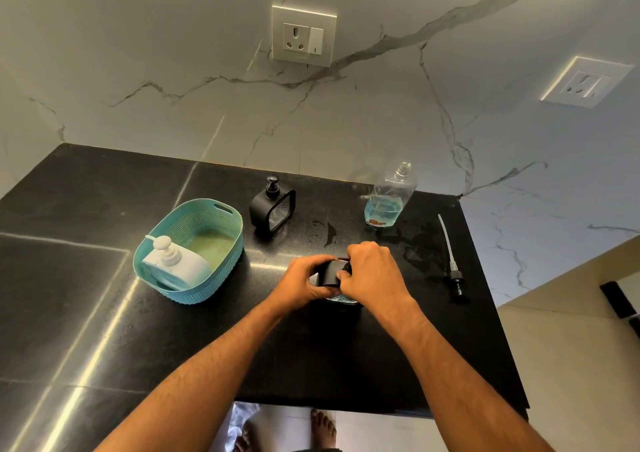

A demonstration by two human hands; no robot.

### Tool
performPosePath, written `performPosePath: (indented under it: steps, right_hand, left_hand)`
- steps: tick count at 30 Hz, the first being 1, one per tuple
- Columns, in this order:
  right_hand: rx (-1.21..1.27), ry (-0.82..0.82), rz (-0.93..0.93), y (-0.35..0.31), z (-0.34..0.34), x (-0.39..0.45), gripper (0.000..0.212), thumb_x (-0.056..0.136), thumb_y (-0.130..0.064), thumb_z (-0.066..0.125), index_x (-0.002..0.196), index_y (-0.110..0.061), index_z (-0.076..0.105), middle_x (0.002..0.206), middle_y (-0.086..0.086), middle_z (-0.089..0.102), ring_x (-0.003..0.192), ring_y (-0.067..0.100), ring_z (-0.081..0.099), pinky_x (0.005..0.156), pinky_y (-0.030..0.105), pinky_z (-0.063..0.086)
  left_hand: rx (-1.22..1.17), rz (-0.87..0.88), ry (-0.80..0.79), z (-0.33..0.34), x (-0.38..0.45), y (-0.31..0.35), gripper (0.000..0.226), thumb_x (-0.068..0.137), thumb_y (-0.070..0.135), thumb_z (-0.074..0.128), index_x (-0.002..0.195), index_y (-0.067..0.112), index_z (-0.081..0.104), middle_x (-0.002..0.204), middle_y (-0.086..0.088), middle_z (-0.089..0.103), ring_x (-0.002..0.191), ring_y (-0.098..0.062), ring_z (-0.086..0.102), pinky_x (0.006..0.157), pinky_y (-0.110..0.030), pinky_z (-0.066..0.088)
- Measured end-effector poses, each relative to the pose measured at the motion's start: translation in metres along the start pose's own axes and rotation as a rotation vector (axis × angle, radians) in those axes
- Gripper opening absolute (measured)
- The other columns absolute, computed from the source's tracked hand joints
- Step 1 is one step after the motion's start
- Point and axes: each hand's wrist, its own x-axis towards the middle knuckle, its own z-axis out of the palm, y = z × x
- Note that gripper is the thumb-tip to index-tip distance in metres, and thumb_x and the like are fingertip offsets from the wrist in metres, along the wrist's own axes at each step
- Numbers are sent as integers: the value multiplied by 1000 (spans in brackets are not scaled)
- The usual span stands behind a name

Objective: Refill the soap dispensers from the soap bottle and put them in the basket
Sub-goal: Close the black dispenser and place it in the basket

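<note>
We clamp both the left hand point(304, 283) and right hand point(369, 269) on the black dispenser point(329, 275), upright on the worktop point(104, 313) just right of the basket point(221, 243), so our left hand is nearer it.

Between both hands stands a black dispenser point(329, 275). A second black dispenser point(272, 210) stands beyond; left, a white dispenser point(176, 264) lies in the teal basket point(221, 243); an uncapped clear soap bottle point(389, 198), blue liquid low, stands beyond-right.

Home kitchen, black stone counter point(104, 313), marble backsplash point(173, 87), wall sockets point(303, 35)
</note>
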Motion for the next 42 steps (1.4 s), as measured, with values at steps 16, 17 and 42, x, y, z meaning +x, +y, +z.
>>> performPosePath:
  steps: [16,17,42]
  right_hand:
    - [50,14,121,2,5,5,35,82,-43,76,95,-12,66,93,6,67,89,23,67,70,27,50]
    - [39,0,91,2,6,3,41,82,-43,77,105,-12,63,101,7,66,95,24,65,75,28,50]
    - [13,-148,-18,16,-2,8,35,84,-41,79,99,-13,65,97,6,66,87,19,61,69,27,47]
  left_hand:
    - [-5,-8,-3,-1,0,2,58,73,16,90,126,17,67,119,8,71,115,-4,64,101,-24,52]
    - [-8,0,2,-1,0,2,56,73,15,90,125,16,68,117,7,72,114,-5,65,101,-25,52]
    - [-6,-14,-5,-2,1,-1,62,72,18,92,128,15,66,121,7,71,117,-3,64,102,-20,50]
